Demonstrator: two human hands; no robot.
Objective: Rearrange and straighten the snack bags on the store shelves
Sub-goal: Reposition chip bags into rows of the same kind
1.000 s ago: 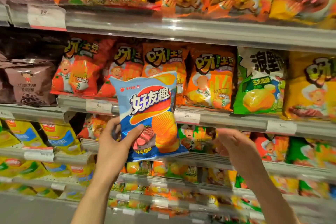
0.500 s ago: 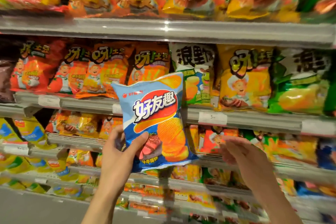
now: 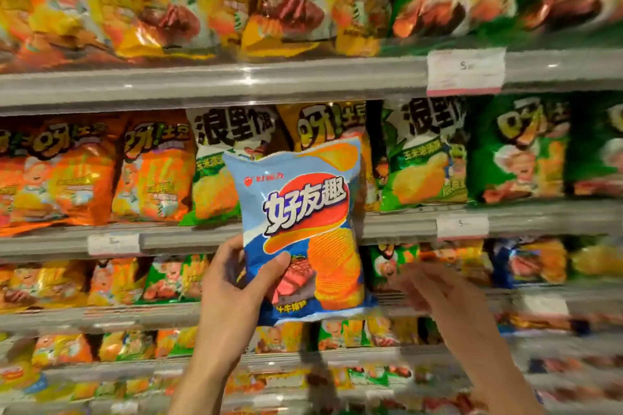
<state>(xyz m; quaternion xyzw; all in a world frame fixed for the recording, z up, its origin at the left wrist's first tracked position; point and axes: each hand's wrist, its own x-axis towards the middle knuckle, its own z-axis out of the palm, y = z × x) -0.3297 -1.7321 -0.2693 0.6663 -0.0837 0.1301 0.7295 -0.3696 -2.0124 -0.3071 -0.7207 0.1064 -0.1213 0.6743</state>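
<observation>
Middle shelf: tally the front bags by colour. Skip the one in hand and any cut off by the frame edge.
Orange bags: 2
White-and-green bags: 2
Yellow bag, partly behind the held blue bag: 1
Dark green bag: 1
Total: 6

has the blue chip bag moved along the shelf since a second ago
Yes: the blue chip bag went rightward, from in front of the orange bags to the yellow bag.
</observation>
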